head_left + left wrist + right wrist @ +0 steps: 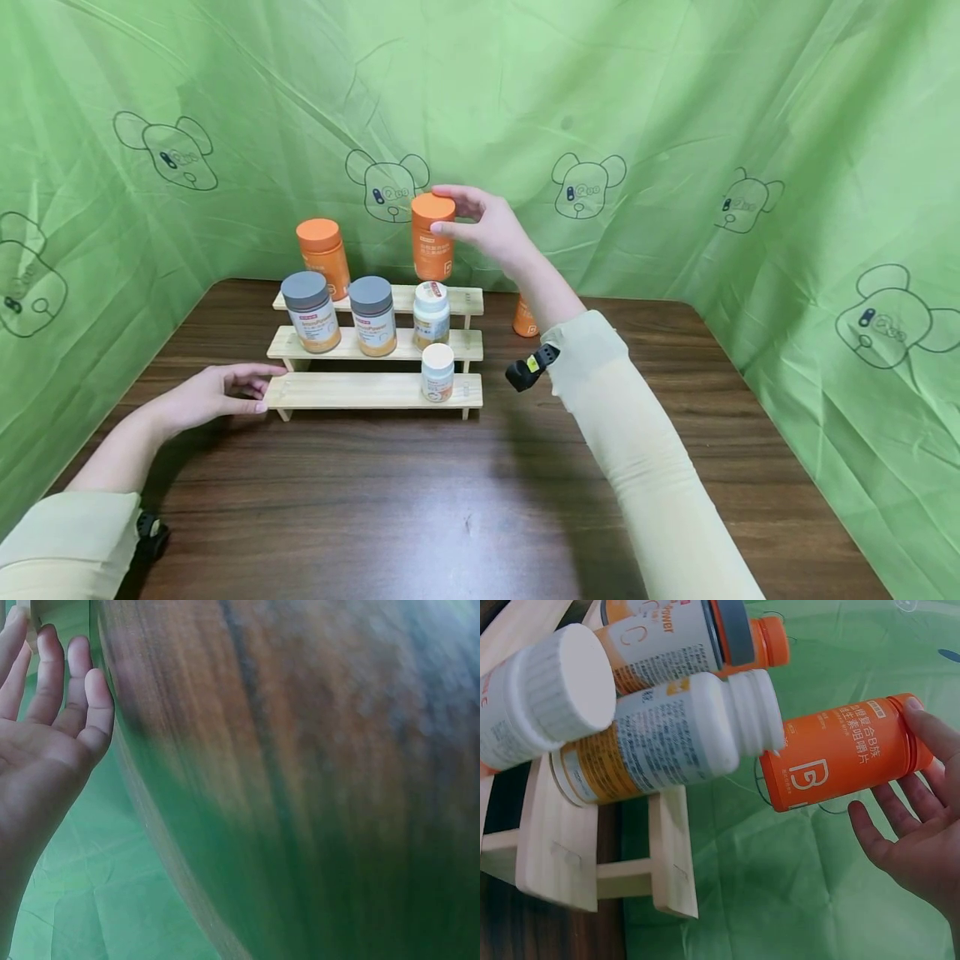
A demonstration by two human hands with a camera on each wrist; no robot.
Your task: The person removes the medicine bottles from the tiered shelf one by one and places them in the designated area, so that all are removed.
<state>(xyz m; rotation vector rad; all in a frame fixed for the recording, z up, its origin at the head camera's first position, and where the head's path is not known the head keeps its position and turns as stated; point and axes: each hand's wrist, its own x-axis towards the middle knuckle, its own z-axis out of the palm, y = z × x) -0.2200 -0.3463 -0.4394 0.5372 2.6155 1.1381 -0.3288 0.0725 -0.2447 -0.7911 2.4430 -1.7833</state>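
My right hand [483,223] grips an orange supplement bottle [840,754] near its lid, thumb on one side and fingers on the other. The bottle is upright above the back step of a three-step wooden stand [352,390], at its right part. At the stand's left end my left hand [213,396] holds the edge of the lowest step between thumb and fingers. Another orange bottle [324,260] stands on the back step at left. Two grey-lidded jars [312,321] and a white bottle [431,315] are on the middle step. A small white bottle [437,375] stands on the lowest step, right side.
One more orange bottle [524,320] stands on the dark wooden table [420,500], right of the stand and partly hidden by my right forearm. Green cloth [495,100] with printed bear heads hangs behind the table and at both sides.
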